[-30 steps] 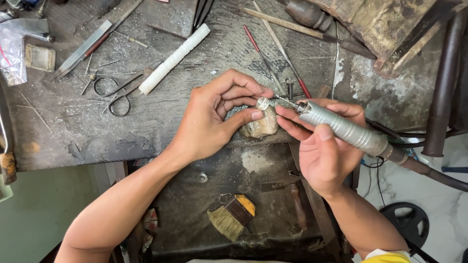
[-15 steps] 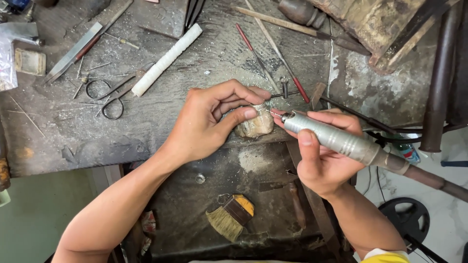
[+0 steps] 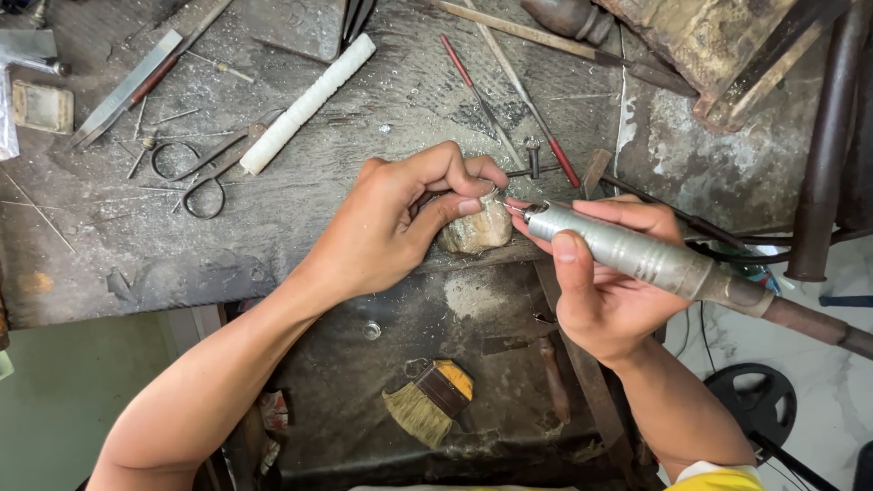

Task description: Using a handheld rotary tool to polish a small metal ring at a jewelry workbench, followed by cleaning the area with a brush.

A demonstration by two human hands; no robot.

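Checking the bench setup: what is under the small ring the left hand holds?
The ring rests on a pale worn block at the bench edge. The left hand covers the block's left side and most of the ring.

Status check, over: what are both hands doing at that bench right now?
Left hand pinching a small ring against the worn wooden peg. Right hand gripping the metal rotary handpiece, tip at the ring. Nothing between them.

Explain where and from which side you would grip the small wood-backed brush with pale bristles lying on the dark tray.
Probably grip the small wood-backed brush by its dark and orange wooden block, from above, fingers across its two long sides. It lies flat on the dark tray, bristles fanning lower-left; those are soft and would likely splay.
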